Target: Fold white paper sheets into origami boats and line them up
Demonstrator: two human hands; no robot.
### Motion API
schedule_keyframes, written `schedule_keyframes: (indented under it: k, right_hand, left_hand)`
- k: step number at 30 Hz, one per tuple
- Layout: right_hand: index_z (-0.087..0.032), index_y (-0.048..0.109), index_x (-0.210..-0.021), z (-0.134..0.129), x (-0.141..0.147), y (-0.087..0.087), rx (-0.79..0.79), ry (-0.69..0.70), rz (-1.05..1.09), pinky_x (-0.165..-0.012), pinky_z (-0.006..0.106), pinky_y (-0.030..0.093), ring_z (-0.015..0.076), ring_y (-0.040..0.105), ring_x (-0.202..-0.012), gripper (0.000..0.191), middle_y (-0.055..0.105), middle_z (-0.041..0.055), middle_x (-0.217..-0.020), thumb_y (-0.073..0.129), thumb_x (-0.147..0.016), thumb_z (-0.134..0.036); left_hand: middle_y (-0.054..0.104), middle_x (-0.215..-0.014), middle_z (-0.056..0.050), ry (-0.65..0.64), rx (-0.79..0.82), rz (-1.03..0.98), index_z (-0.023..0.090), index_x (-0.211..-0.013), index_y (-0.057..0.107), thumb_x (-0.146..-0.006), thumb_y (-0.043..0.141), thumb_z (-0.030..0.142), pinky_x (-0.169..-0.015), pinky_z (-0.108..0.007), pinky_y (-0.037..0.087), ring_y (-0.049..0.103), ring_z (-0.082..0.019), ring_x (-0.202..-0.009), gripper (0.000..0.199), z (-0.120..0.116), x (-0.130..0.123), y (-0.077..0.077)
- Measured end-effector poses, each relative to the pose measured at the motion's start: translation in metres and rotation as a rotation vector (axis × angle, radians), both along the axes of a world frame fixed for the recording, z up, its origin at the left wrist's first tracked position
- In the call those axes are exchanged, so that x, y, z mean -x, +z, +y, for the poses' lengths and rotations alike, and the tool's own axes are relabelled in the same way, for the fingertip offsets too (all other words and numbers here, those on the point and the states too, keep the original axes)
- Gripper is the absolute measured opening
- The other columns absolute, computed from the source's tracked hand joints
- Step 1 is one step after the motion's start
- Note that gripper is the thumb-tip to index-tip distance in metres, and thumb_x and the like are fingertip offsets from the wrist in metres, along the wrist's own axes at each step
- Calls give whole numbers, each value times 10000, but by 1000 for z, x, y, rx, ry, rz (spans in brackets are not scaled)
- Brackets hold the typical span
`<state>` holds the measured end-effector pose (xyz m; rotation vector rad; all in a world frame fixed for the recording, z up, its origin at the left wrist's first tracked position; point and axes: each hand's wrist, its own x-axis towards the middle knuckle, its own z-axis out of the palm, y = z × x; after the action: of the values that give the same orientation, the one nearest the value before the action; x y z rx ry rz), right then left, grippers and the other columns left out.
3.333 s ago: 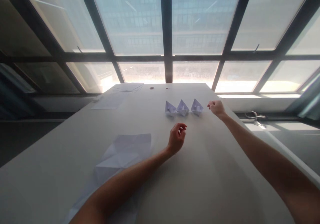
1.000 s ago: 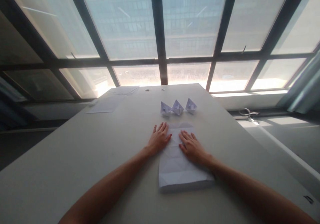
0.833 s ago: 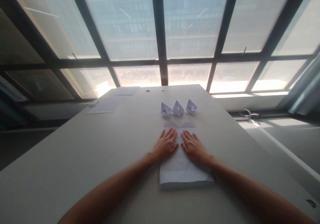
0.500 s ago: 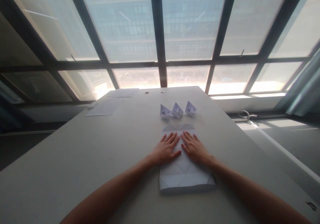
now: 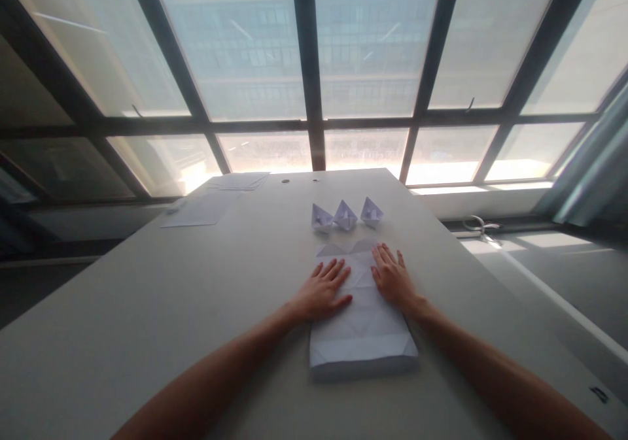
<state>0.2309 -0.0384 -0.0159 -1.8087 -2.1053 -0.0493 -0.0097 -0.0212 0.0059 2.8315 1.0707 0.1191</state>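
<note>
A creased white sheet of paper [image 5: 363, 325] lies in front of me, its near edge raised off the table and its far edge partly folded. My left hand [image 5: 324, 289] rests flat on the paper's left side, fingers spread. On the right side of the sheet, toward its far corner, lies my right hand [image 5: 394, 278] with fingers stretched out and fairly close together. Neither hand grips anything. Just beyond the sheet stand three folded paper boats: one on the left [image 5: 322, 219], one in the middle [image 5: 345, 216] and one on the right [image 5: 371, 212].
Several flat white sheets [image 5: 196, 212] lie at the far left of the white table [image 5: 196, 296]. Large framed windows rise behind the table. To the right are a curtain [image 5: 583, 172] and a pale cable or strap [image 5: 483, 227] by the sill.
My right hand has slid to the right and away from me across the paper, apart from my left hand. The left hand stays in about the same spot.
</note>
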Motion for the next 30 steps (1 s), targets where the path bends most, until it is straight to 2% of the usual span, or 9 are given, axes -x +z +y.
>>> schedule_keyframes:
  k: [3,6,8,12,20,27,30]
  right_hand:
    - [-95,398,-1461,-12,16,8,3,202,42,-1197,440,95,206,160,-1473,527,297,125,-1565,319,-963,-248]
    - [-123,296,-1514,-20,30,10,92,387,64,-1195,426,138,183,163,-1472,566,256,101,-1581,313,-965,-262]
    - [-123,239,-1532,-22,34,8,134,425,59,-1198,424,131,179,157,-1473,583,229,100,-1589,298,-973,-276]
    - [-96,228,-1532,-20,31,3,182,346,32,-1200,434,101,199,159,-1473,601,228,117,-1584,299,-985,-333]
    - [-105,299,-1513,-8,14,-5,168,177,-4,-1191,462,94,229,167,-1472,602,234,119,-1581,278,-998,-417]
    - [-89,371,-1476,0,-1,-9,134,19,-5,-1179,488,126,261,224,-1455,558,304,151,-1555,324,-980,-341]
    - [-65,396,-1457,-3,3,-5,65,31,1,-1184,483,110,258,236,-1450,540,332,165,-1541,338,-967,-284]
  left_hand:
    - [151,-1606,-92,-6,-7,1,232,-1548,210,-960,299,641,-1184,-463,95,120,-278,-1484,721,0,0,0]
    - [154,-1606,-94,-8,-10,-2,224,-1557,163,-963,300,632,-1186,-448,90,109,-261,-1487,734,-1,0,-1]
    - [155,-1606,-96,-7,-10,-5,207,-1561,137,-963,295,631,-1188,-438,86,106,-252,-1488,750,0,0,-2]
    - [163,-1603,-102,-8,-4,-3,157,-1559,139,-958,275,645,-1193,-430,76,114,-251,-1487,785,0,1,-4]
    - [141,-1608,-88,-1,-1,18,161,-1557,155,-946,232,687,-1196,-439,82,104,-259,-1488,809,2,1,-6]
    - [138,-1610,-79,-3,10,23,171,-1558,148,-939,220,700,-1195,-438,67,95,-251,-1490,818,3,1,-7]
    - [141,-1609,-84,-6,6,19,157,-1556,152,-941,222,696,-1195,-442,66,94,-255,-1490,821,3,1,-8]
